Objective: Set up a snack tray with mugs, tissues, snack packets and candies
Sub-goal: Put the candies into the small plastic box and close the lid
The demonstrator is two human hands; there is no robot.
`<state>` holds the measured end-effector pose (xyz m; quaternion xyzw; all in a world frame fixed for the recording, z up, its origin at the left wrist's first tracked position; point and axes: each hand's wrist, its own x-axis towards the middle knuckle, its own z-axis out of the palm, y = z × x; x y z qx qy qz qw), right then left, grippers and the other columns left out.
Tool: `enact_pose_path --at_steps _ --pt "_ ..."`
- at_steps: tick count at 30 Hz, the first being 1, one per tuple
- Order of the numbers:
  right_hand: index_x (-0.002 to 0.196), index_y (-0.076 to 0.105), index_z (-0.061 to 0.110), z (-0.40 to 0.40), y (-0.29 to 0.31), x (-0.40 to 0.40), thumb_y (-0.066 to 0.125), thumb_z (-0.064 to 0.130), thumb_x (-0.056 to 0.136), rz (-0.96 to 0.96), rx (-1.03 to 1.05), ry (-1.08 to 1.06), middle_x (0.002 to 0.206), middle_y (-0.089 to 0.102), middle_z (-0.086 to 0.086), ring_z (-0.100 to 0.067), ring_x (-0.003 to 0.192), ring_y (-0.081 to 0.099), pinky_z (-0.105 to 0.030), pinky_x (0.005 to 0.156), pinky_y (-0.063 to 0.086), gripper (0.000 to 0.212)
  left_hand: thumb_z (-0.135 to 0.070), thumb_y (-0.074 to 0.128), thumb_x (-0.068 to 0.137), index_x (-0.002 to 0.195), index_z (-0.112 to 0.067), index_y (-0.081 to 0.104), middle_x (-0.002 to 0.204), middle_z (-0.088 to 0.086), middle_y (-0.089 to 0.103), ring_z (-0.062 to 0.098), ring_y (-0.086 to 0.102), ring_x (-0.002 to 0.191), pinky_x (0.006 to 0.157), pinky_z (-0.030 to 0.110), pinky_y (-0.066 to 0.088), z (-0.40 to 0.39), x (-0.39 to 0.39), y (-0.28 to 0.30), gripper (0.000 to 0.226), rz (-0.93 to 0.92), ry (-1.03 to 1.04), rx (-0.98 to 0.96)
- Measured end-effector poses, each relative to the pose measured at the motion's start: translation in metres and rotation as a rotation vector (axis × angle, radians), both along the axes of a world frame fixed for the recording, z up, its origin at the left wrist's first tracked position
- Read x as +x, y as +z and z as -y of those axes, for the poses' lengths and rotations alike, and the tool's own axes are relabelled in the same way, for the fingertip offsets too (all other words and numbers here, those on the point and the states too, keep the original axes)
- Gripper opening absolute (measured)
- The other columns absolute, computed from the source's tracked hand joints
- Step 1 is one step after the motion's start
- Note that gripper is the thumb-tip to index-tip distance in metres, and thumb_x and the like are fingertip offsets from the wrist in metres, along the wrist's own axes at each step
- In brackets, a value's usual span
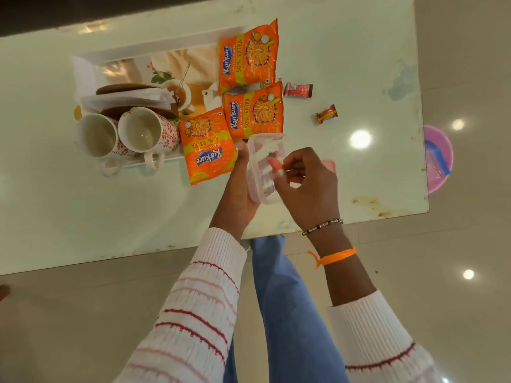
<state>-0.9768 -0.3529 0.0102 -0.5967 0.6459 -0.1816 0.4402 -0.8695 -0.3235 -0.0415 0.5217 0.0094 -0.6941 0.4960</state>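
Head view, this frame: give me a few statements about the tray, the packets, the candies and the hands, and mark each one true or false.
1. Two mugs stand on the tray. True.
2. Four orange snack packets lie on the tray. False: three orange packets are visible.
3. The left hand holds a clear plastic container. True.
4. The right hand rests flat on the table. False: it is raised at the container, its fingers pinching a small wrapped item.
5. Two wrapped candies lie on the table, right of the packets. True.
6. The mugs are filled with tea. False: both look empty.
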Motion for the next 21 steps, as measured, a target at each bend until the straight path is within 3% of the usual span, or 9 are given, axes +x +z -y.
enact_pose_path --at_steps 4,7,9,12,15,18,21 --pt "0.084 0.064 0.007 0.017 -0.002 -0.016 0.059 0.012 0.082 0.002 -0.097 -0.084 0.074 0.065 0.004 -0.003 0.063 0.059 -0.003 0.064 0.044 0.008 -0.054 0.022 0.095 0.114 -0.027 0.05 0.108 0.003 0.067 0.023 0.066 0.098 0.079 0.04 0.057 0.006 -0.005 0.002 0.044 -0.048 -0.002 0.05" --pt "0.084 0.065 0.006 0.046 -0.019 -0.033 0.052 0.008 0.084 -0.065 -0.106 -0.217 0.079 0.071 -0.005 -0.017 0.072 0.066 -0.014 0.064 0.044 0.013 -0.055 0.023 0.094 0.111 -0.025 0.052 0.106 0.005 0.068 0.025 0.065 0.098 0.086 0.046 0.052 0.012 -0.007 0.0 0.045 -0.078 0.008 0.064" --pt "0.093 0.066 0.004 0.067 -0.043 -0.039 0.049 0.003 0.085 -0.169 -0.079 -0.208 0.096 0.072 -0.011 -0.024 0.089 0.066 -0.017 0.072 0.043 0.018 -0.058 0.026 0.093 0.115 -0.02 0.052 0.11 0.01 0.065 0.029 0.063 0.099 0.089 0.05 0.048 0.014 -0.006 0.002 0.051 -0.137 0.04 0.074" --pt "0.118 0.059 0.004 0.094 -0.08 -0.043 0.039 -0.014 0.078 -0.276 -0.028 -0.035 0.133 0.052 -0.014 -0.026 0.124 0.049 -0.022 0.101 0.037 0.048 -0.058 0.03 0.09 0.122 -0.019 0.05 0.114 0.013 0.063 0.031 0.064 0.098 0.083 0.052 0.052 0.017 -0.003 0.005 0.054 -0.191 0.025 0.054" --pt "0.138 0.039 0.012 0.107 -0.111 -0.046 0.036 -0.02 0.074 -0.39 0.087 0.254 0.155 0.018 -0.011 -0.029 0.141 0.023 -0.03 0.115 0.026 0.071 -0.054 0.029 0.091 0.13 -0.018 0.045 0.114 0.012 0.062 0.03 0.064 0.098 0.083 0.051 0.052 0.018 -0.001 0.007 0.056 -0.18 -0.037 0.031" --pt "0.14 0.035 0.013 0.102 -0.129 -0.054 0.039 -0.019 0.074 -0.507 0.112 0.395 0.154 0.019 -0.01 -0.03 0.141 0.02 -0.034 0.112 0.029 0.073 -0.055 0.039 0.082 0.138 -0.016 0.038 0.12 0.013 0.06 0.032 0.062 0.104 0.087 0.053 0.049 0.018 0.001 0.008 0.068 -0.171 -0.072 0.036" --pt "0.118 0.05 0.005 0.086 -0.133 -0.059 0.042 -0.015 0.077 -0.608 0.012 0.4 0.13 0.043 -0.018 -0.039 0.113 0.048 -0.043 0.087 0.047 0.046 -0.052 0.044 0.079 0.135 -0.016 0.04 0.125 0.015 0.057 0.035 0.06 0.108 0.093 0.057 0.045 0.015 0.0 0.006 0.067 -0.177 -0.07 0.032"
